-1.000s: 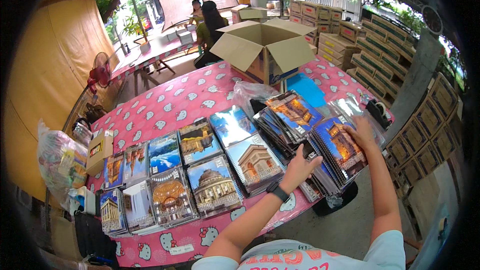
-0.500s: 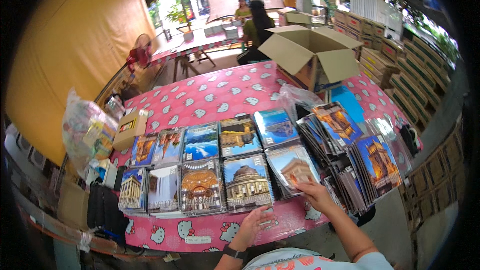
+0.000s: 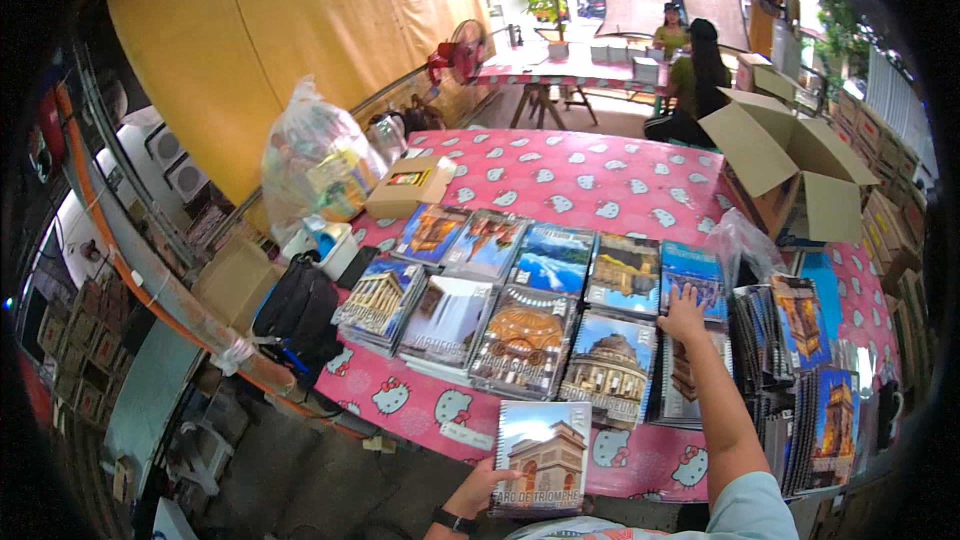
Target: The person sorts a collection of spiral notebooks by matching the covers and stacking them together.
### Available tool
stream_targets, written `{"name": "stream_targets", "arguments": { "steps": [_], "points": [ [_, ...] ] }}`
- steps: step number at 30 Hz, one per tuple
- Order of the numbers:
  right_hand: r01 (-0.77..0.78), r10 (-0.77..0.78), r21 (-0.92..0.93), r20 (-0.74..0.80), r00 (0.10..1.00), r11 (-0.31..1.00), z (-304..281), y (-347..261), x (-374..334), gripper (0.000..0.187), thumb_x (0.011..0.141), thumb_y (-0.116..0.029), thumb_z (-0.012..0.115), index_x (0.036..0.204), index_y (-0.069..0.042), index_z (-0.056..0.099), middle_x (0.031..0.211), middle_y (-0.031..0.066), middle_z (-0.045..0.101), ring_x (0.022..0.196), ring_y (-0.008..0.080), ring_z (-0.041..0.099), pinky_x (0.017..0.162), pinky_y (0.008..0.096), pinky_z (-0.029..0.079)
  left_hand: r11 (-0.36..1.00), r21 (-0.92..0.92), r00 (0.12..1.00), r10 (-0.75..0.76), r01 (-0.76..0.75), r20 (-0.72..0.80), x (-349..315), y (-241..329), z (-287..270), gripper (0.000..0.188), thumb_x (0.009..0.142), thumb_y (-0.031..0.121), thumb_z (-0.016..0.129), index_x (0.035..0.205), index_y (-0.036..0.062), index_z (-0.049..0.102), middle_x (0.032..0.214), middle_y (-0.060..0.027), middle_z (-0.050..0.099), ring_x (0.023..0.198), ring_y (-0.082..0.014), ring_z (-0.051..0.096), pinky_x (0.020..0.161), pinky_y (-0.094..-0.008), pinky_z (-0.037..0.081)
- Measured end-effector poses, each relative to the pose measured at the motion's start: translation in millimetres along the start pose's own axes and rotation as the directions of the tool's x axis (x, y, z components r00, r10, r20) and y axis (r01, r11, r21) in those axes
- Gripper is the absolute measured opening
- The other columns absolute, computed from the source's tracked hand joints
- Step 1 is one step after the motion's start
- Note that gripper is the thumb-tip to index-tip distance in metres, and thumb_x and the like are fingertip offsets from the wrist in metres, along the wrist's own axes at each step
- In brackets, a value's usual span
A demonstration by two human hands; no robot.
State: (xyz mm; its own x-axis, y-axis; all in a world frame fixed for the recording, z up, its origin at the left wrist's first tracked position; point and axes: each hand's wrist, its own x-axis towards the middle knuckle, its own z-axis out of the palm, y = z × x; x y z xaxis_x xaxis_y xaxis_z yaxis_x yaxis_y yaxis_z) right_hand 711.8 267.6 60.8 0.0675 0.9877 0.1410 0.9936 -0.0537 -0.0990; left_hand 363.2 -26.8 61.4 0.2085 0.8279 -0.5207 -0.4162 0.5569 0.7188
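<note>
My left hand (image 3: 482, 486) grips a spiral notebook (image 3: 543, 455) with a stone arch on its cover, held over the table's near edge. Reaching forward, my right hand (image 3: 684, 314) rests its fingers on a blue-covered notebook (image 3: 690, 275) at the right end of the far row; whether it grips that one I cannot tell. Below my right forearm lies a partly hidden stack of arch notebooks (image 3: 680, 390). Beside it sits a domed-building notebook stack (image 3: 607, 365), then an ornate-interior stack (image 3: 525, 340) and a waterfall stack (image 3: 445, 315).
Notebooks stacked on their sides (image 3: 775, 340) fill the table's right end, near an open cardboard box (image 3: 765, 175). A small carton (image 3: 410, 187), a filled plastic bag (image 3: 318, 155) and a black bag (image 3: 298, 315) line the left side. Two people sit at a farther table (image 3: 560, 70).
My left hand, empty before, now holds an arch notebook. My right hand has left the arch stack and reached forward to the far row. The view has swung left.
</note>
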Motion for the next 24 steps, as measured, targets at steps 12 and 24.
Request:
{"name": "stream_targets", "arguments": {
  "steps": [12, 24],
  "points": [
    [0.223, -0.108, 0.478, -0.255, 0.961, 0.85, -144, -30, -51, 0.016, 0.078, -0.021, 0.06, 0.082, -0.005, 0.062, 0.069, 0.0132, 0.061, 0.063, 0.0285, 0.057, 0.06, 0.0308, 0.045, 0.897, -0.432, 0.995, -0.072, 0.094, 0.066, -4, -33, -70, 0.049, 0.09, 0.034, 0.038, 0.125, -0.0012, 0.037, 0.121, -0.0157, 0.048, 0.109, -0.0277, 0.049, 0.092, -0.0428, 0.04],
    [0.458, -0.466, 0.195, -0.001, 0.885, 0.868, -49, -127, -205, 0.057, 0.069, -0.009, 0.057, 0.124, -0.007, 0.04, 0.124, 0.0164, 0.045, 0.116, 0.0334, 0.042, 0.094, 0.0465, 0.034, 0.952, 0.191, 0.97, 0.241, -0.239, 0.01, 13, 1, -108, 0.035, 0.076, 0.008, 0.064, 0.107, -0.0023, 0.052, 0.099, -0.0083, 0.059, 0.087, -0.0151, 0.055, 0.078, -0.0292, 0.044]
  ]
}}
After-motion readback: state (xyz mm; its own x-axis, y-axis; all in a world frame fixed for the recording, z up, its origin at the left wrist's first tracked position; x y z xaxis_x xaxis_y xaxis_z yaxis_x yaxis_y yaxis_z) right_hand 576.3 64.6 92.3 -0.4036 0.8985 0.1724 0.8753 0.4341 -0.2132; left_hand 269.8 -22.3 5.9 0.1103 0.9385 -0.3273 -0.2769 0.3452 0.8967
